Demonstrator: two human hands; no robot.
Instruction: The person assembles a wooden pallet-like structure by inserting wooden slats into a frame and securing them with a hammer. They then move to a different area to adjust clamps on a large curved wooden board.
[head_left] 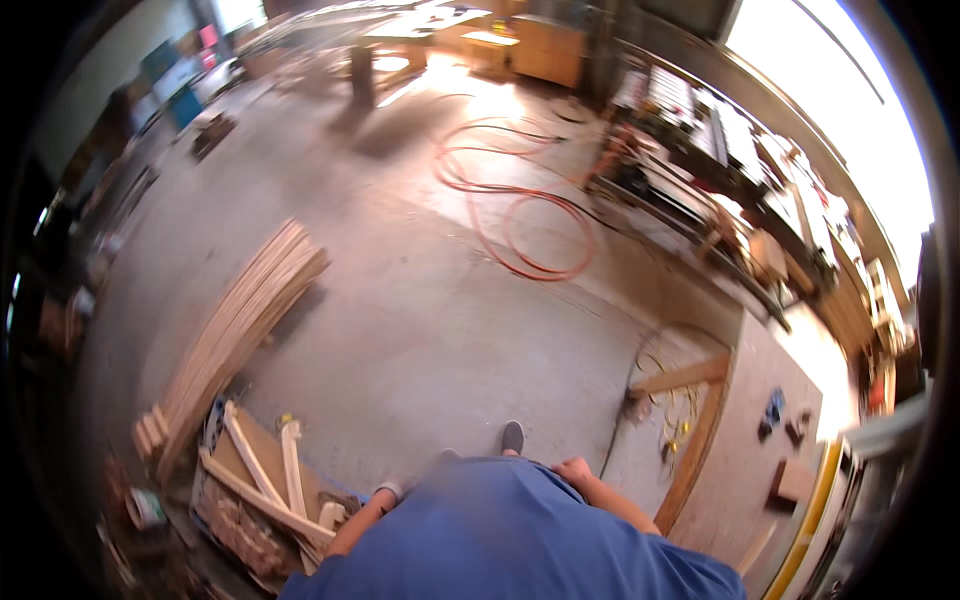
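Observation:
My right hand point(572, 471) hangs beside the blue shirt point(500, 535), its fingers curled in. What it holds, if anything, is hidden. My left hand point(384, 497) is low on the other side, close to the shirt, with a pale band near the wrist; its fingers do not show. Next to the left arm stands a bin point(212, 480) holding wood strips point(255, 460) and offcuts. A dark shoe point(513, 437) shows on the concrete floor in front of me.
A stack of long boards point(245, 315) lies to the left. An orange hose point(545, 272) is looped on the floor ahead. A plywood-topped workbench point(735, 430) with a wood block point(792, 482) stands at the right. Farther back is a cluttered bench point(690, 190) by bright windows.

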